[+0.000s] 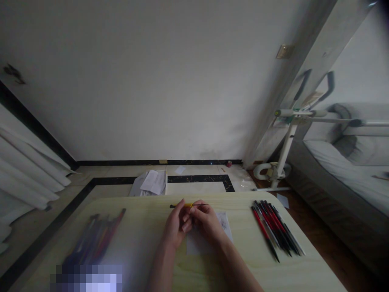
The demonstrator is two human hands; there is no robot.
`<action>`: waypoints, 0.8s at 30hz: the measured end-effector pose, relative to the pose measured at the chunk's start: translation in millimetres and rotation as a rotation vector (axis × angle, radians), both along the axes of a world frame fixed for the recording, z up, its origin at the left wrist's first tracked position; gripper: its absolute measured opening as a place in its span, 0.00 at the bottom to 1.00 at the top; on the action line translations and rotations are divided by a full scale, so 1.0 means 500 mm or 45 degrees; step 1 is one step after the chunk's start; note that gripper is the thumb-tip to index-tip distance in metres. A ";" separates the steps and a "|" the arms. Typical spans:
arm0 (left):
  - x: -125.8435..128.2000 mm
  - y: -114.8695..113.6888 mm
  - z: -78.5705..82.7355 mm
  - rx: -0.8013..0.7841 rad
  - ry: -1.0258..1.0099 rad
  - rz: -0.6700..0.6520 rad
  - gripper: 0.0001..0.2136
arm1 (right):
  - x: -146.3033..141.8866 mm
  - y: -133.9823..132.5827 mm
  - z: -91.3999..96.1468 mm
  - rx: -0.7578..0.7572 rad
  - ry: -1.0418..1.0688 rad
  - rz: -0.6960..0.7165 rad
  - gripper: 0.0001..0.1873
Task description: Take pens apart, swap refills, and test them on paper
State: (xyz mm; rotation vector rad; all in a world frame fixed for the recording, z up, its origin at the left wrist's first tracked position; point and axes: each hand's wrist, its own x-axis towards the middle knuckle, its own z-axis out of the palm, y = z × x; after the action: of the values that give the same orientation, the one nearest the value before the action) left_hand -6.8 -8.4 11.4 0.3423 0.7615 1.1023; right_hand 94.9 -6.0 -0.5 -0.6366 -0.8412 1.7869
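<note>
Left hand (175, 225), forearm reaching forward — fingers closed on a slim yellow-and-black pen (188, 205), held level near the far edge of the table (243, 243). Right hand (209, 223), fingers bent — pinching the thin dark rod (199, 205) at the pen's end. Floor box (166, 184): loose white papers (154, 182). Table: pale wood grain, rounded corners.
</note>
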 end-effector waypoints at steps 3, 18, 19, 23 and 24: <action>0.000 -0.001 0.001 0.000 -0.022 0.004 0.17 | 0.000 0.000 -0.005 -0.004 0.001 0.004 0.13; -0.002 0.000 -0.004 -0.010 -0.100 0.042 0.18 | 0.004 0.001 -0.007 0.064 -0.027 0.034 0.09; -0.002 0.000 -0.003 -0.003 -0.098 0.036 0.18 | 0.004 0.000 -0.008 0.061 -0.028 0.025 0.08; -0.002 -0.001 -0.002 0.019 -0.089 0.036 0.18 | 0.001 -0.001 -0.004 0.039 -0.001 0.044 0.09; -0.003 -0.001 -0.002 0.023 -0.092 0.035 0.18 | 0.000 -0.002 -0.002 0.035 0.016 0.064 0.09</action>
State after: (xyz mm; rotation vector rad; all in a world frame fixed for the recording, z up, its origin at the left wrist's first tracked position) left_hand -8.1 -8.8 10.2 0.3064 0.6940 1.1420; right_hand 94.7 -6.9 -1.2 -0.5907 -0.8790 1.8199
